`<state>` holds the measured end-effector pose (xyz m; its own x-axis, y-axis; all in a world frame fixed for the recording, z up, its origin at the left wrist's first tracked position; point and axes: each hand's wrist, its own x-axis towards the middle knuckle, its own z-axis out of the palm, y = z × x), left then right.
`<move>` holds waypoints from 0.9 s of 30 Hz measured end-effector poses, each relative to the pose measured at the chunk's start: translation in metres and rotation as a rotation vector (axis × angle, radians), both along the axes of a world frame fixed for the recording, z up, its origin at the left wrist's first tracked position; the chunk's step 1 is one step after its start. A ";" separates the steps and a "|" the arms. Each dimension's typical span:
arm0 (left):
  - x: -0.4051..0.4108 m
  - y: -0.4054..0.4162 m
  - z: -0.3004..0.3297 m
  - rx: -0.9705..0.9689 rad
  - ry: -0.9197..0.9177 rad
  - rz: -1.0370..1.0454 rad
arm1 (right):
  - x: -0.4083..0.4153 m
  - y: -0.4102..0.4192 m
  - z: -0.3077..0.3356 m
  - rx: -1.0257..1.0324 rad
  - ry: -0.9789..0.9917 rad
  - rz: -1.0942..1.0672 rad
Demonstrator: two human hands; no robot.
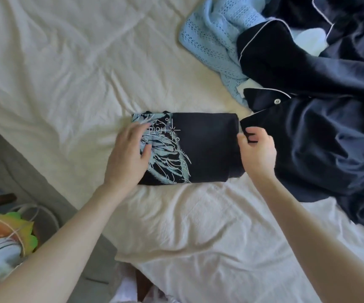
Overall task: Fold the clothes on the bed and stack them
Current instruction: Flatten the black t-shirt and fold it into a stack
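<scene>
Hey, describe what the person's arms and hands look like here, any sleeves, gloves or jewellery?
Both forearms are bare, with no sleeves in view. The left hand and the right hand wear no gloves, and no watch, bracelet or ring shows on them. The picture is slightly blurred, so nail details cannot be told.

bedsheet (56, 68): matt, creased cloth
folded shirt (207, 147): matt dark cloth
pyjamas (321, 132): glossy satin
sweater (211, 40): openwork knit
</scene>
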<state>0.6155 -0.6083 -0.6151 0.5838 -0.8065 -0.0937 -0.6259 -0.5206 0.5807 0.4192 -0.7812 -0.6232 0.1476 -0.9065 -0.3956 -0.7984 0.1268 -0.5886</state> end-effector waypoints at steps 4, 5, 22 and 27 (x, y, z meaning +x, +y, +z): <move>0.013 -0.004 -0.008 0.101 0.503 0.556 | -0.010 -0.021 -0.002 0.637 -0.105 -0.316; 0.016 -0.006 -0.013 0.141 0.627 0.614 | -0.010 -0.027 -0.002 0.725 -0.148 -0.318; 0.011 0.016 0.065 -0.018 0.925 0.682 | -0.018 -0.023 0.056 0.984 -0.295 -0.108; -0.012 0.053 0.129 -0.039 0.967 0.622 | -0.062 0.039 0.120 0.946 -0.380 -0.177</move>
<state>0.6033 -0.5558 -0.4859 0.5796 -0.4160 -0.7008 0.4491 -0.5546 0.7006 0.3573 -0.7423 -0.5034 0.3065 -0.2703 -0.9127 -0.5051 0.7665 -0.3967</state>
